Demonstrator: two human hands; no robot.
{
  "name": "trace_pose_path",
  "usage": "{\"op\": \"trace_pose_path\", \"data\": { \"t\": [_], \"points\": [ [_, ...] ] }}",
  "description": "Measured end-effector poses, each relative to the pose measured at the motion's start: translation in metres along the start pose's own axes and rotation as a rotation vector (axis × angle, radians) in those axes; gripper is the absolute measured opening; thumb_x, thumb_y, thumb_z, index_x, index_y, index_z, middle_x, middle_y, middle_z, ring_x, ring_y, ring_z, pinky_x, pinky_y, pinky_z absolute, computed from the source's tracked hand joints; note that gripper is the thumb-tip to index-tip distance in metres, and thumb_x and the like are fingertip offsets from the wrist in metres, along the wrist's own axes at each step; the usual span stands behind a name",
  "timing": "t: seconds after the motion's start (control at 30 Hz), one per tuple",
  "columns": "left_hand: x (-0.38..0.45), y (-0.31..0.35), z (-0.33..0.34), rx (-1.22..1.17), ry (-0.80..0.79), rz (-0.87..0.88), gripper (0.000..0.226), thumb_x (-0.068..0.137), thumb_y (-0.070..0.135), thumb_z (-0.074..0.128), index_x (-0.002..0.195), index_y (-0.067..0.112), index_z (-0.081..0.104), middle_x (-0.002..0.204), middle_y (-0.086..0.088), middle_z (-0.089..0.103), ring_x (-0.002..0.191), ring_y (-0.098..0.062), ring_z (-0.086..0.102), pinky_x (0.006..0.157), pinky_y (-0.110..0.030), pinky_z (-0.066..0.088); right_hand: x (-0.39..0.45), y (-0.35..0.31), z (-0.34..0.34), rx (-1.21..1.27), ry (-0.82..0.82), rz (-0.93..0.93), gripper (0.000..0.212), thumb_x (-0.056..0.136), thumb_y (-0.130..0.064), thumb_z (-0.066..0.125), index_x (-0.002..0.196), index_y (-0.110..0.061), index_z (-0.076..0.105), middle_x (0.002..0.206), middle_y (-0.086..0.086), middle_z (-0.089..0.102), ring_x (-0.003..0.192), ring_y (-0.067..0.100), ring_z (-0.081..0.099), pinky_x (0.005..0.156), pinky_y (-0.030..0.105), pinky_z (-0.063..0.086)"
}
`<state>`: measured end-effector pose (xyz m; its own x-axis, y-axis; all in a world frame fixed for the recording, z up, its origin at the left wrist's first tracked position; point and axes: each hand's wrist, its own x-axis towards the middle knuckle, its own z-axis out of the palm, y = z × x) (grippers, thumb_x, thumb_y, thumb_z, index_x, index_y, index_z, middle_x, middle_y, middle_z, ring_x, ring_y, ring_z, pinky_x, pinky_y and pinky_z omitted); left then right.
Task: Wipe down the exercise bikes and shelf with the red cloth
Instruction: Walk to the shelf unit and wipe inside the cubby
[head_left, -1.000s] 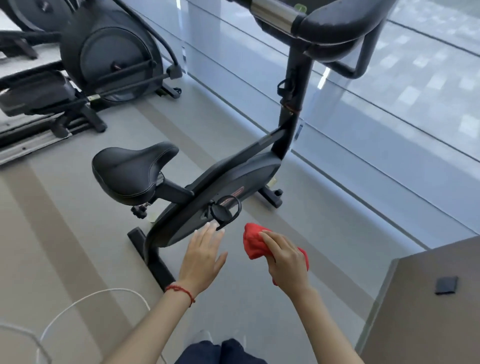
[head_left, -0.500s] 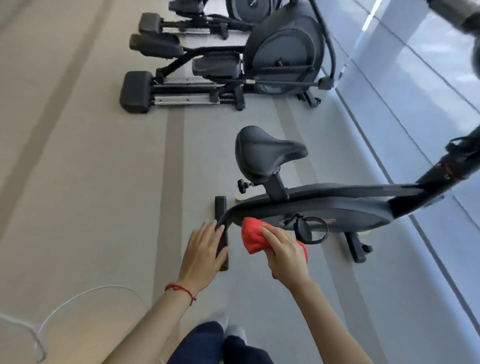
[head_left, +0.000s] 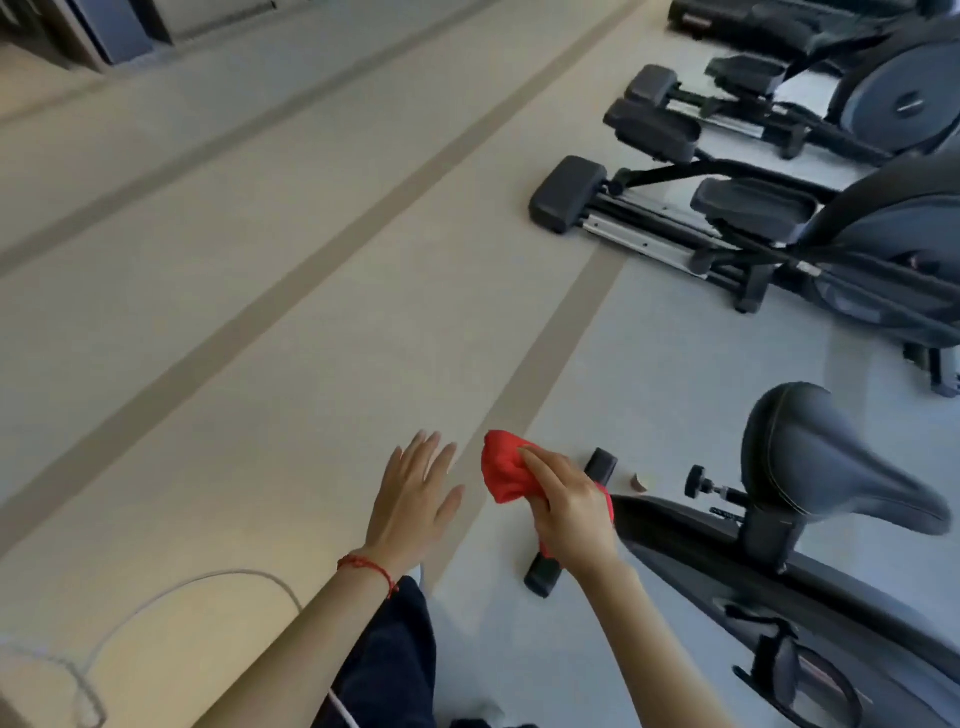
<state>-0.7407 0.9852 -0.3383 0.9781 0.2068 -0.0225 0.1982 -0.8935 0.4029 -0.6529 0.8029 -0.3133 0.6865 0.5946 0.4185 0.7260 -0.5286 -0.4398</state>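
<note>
Cable (head_left: 156, 605) loops white across the gym floor at left, a likely trip hazard; beside it the left hand (head_left: 415, 499) hovers spread and empty, the right hand (head_left: 569, 506) clutches the bunched red cloth (head_left: 506, 470) just short of the exercise bike (head_left: 779, 582), nothing wiped.

Gym floor, cardio zone. Exercise bike (head_left: 810, 551) at right: black saddle (head_left: 826, 462), dark frame, pedal with strap low in corner. Beyond it, elliptical trainers (head_left: 779, 208) parked in row, footplates on metal rails, round flywheel housings. Pale sport flooring (head_left: 260, 260) with long tan stripes running lengthwise, wide open walkway beside machines. Dark cabinet base or wall unit at far top left, blurred.
</note>
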Motion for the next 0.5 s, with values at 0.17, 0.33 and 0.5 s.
{"op": "trace_pose_path", "data": {
  "t": [0.17,0.33,0.5],
  "points": [
    [0.049,-0.061,-0.023,-0.007,0.046,-0.083,0.068,0.094,0.052,0.009,0.130,0.007,0.044,0.137,-0.016,0.044,0.129,-0.029,0.030,0.104,-0.047,0.018,0.076,-0.008,0.052,0.034,-0.040,-0.071,0.033,0.081,-0.016,0.048,0.102,-0.001,0.068,0.101,0.009,0.070,0.088,0.025,0.066,0.068,0.024,0.048],
    [0.114,-0.118,-0.058,0.000,0.065,-0.089,0.068,0.094,0.051,0.009,0.128,0.006,0.046,0.134,-0.017,0.046,0.127,-0.031,0.035,0.102,-0.049,0.019,0.162,-0.016,0.091,0.048,-0.034,-0.080,0.034,0.080,-0.016,0.048,0.102,-0.002,0.069,0.100,0.009,0.070,0.086,0.025,0.066,0.064,0.025,0.050],
    [0.181,-0.156,-0.085,0.012,0.085,-0.060,0.068,0.094,0.051,0.008,0.128,0.005,0.046,0.134,-0.017,0.047,0.127,-0.032,0.036,0.102,-0.050,0.020,0.243,-0.006,0.117,0.048,-0.017,-0.083,0.035,0.082,-0.015,0.046,0.103,0.001,0.069,0.101,0.013,0.070,0.088,0.029,0.067,0.065,0.026,0.052]
  ]
}}
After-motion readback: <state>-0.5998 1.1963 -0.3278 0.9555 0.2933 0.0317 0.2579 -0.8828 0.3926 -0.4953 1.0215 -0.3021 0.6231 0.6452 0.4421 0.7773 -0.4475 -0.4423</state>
